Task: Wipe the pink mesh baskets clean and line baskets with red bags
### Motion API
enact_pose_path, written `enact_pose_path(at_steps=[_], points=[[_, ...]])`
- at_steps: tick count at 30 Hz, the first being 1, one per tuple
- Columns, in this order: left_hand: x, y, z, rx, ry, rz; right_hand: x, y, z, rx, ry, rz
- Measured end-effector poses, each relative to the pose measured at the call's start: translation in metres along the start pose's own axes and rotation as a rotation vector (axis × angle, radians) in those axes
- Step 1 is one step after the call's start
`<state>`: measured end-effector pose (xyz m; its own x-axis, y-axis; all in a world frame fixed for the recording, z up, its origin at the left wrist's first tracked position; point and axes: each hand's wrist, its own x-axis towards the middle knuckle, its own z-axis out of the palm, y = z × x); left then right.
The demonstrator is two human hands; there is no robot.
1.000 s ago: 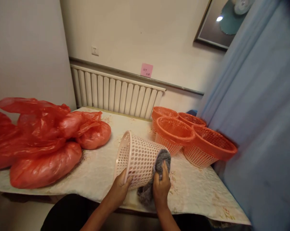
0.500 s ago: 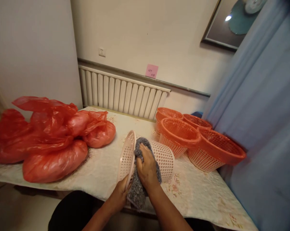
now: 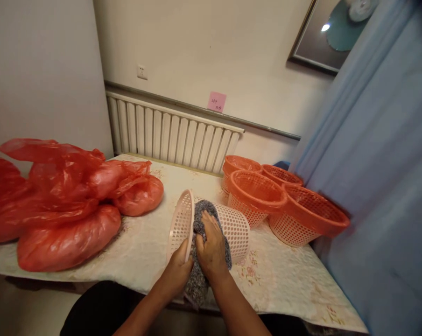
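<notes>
A pale pink perforated plastic basket (image 3: pixel 236 231) lies on its side on the table, its mouth turned to the left. My left hand (image 3: pixel 178 270) grips the near side of its rim, thumb outside and the other fingers mostly hidden. Draped over the basket's side is a grey fuzzy cloth (image 3: pixel 200 275). My right hand (image 3: pixel 211 245) presses this cloth against the basket wall just behind the rim, its fingers lying along the cloth and pointing away from me.
On the right stand several baskets lined with red plastic bags (image 3: pixel 256 191), close to a blue curtain (image 3: pixel 382 186). Stuffed red plastic bags (image 3: pixel 71 238) lie on the left of the flowered tablecloth (image 3: pixel 144 252). A white radiator (image 3: pixel 169 135) runs behind the table.
My left hand has shifted up a little along the rim, its thumb now plainer to see. The right hand stays on the cloth. The whole view has shifted slightly.
</notes>
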<state>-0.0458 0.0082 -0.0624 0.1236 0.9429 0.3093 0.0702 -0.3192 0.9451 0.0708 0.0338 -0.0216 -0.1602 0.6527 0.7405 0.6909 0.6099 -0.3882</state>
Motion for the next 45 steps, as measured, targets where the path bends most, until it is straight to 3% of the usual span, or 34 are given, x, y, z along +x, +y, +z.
enact_pose_path(at_steps=[4,9,13,16,19,23,28,31,35,41,45], points=[[-0.001,0.002,0.001,0.03,-0.002,-0.07,0.009,0.021,-0.006,-0.002,-0.022,0.047],[-0.008,0.001,-0.003,0.044,-0.045,-0.083,0.014,0.075,-0.02,-0.043,-0.026,0.283],[-0.011,0.0,-0.002,0.044,-0.037,-0.086,0.002,0.117,-0.041,-0.121,0.065,0.434],[-0.012,-0.004,-0.002,0.049,-0.036,-0.068,-0.017,0.129,-0.052,-0.168,0.166,0.592],[-0.014,-0.008,-0.002,0.045,-0.03,-0.067,-0.042,0.123,-0.052,-0.192,0.251,0.674],[-0.013,-0.008,-0.004,0.064,-0.04,-0.07,-0.074,0.096,-0.029,-0.183,0.318,0.63],[-0.01,-0.008,-0.006,0.038,-0.069,-0.046,-0.088,0.053,0.006,-0.113,0.256,0.27],[-0.011,-0.011,-0.007,0.027,-0.079,-0.005,-0.076,0.026,0.013,-0.082,0.182,0.085],[-0.018,-0.017,-0.011,0.043,-0.118,0.022,-0.042,-0.001,0.01,-0.012,0.068,-0.045],[-0.026,-0.033,-0.016,0.066,-0.157,0.043,0.012,-0.007,0.002,0.033,-0.005,0.068],[-0.028,-0.037,-0.016,0.022,-0.226,0.077,0.021,0.001,0.003,0.029,-0.027,0.122]])
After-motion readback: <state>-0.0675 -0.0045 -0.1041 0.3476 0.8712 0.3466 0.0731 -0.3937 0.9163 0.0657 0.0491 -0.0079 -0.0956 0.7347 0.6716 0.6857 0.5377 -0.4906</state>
